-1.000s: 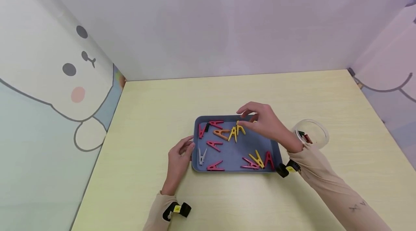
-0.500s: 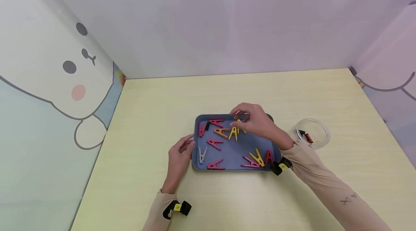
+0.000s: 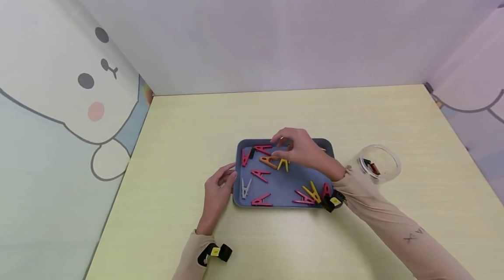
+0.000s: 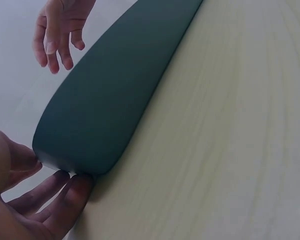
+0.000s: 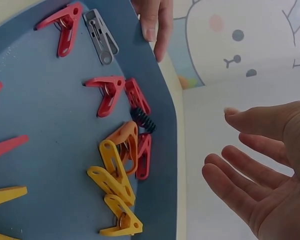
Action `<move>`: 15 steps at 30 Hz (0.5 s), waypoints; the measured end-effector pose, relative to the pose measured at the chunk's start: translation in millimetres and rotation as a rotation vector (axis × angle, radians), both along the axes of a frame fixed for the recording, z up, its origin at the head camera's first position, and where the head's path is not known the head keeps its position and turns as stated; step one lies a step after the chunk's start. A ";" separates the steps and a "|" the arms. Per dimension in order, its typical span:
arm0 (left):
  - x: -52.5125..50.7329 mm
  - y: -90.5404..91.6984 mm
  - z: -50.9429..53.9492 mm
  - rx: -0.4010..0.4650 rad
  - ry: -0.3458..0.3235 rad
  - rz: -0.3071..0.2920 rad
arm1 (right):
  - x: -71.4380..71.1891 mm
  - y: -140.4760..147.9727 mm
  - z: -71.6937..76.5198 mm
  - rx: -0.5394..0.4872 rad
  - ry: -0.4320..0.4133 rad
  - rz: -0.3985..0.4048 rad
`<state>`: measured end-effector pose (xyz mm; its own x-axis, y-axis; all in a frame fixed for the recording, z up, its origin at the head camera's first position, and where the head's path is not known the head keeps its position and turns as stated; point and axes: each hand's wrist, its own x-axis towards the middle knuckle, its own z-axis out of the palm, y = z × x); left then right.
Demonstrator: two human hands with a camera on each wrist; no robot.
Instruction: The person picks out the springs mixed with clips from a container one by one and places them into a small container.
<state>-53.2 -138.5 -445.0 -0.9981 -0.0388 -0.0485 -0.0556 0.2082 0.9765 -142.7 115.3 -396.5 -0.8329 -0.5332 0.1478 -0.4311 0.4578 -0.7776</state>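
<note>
A blue-grey tray [image 3: 281,190] lies on the table, with several spring clips spread over it. My left hand [image 3: 218,187] rests its thumb and fingertips against the tray's left end wall. Over the back part of the tray hovers my right hand [image 3: 299,149], its fingers apart and nothing between them. Just below it are an orange clip [image 5: 124,142] and several yellow clips [image 5: 122,217], partly hidden in the head view. A grey clip [image 3: 246,188] and several red clips [image 3: 260,175] lie towards the left. Among them sits a small dark green ribbed piece [image 5: 142,119].
A clear round container [image 3: 393,167] with small red and dark green ribbed pieces stands right of the tray. A yellow clip [image 3: 312,192] and a pink clip [image 3: 303,197] lie by the tray's front right corner. A white wall [image 3: 252,30] rises behind the pale table [image 3: 189,140].
My right hand has shifted left above the tray, from the back right towards the orange clip, with nothing held. The left hand and the clips have stayed in place.
</note>
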 end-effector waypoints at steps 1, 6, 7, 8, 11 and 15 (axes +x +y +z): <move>0.0 0.1 0.0 -0.001 0.001 0.000 | -0.3 -1.1 -0.4 0.003 0.000 0.001; 0.2 0.5 0.6 -0.011 0.000 0.003 | -2.8 -6.9 -4.3 0.015 -0.011 0.006; 0.2 0.7 0.5 -0.011 0.000 0.005 | -3.4 -8.0 -5.2 0.016 -0.014 0.008; 0.1 0.7 0.6 -0.011 -0.001 0.006 | -4.1 -9.1 -6.2 0.017 -0.016 0.009; 0.1 1.0 0.8 -0.013 0.000 0.006 | -5.6 -11.9 -7.9 0.018 -0.023 0.010; 0.1 0.8 0.6 -0.011 0.009 0.005 | -7.5 -14.7 -9.1 0.017 -0.033 0.017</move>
<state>-53.2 -137.7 -444.4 -0.9983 -0.0445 -0.0386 -0.0474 0.2186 0.9747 -150.3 100.7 -405.6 -0.8277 -0.5499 0.1116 -0.4136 0.4636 -0.7836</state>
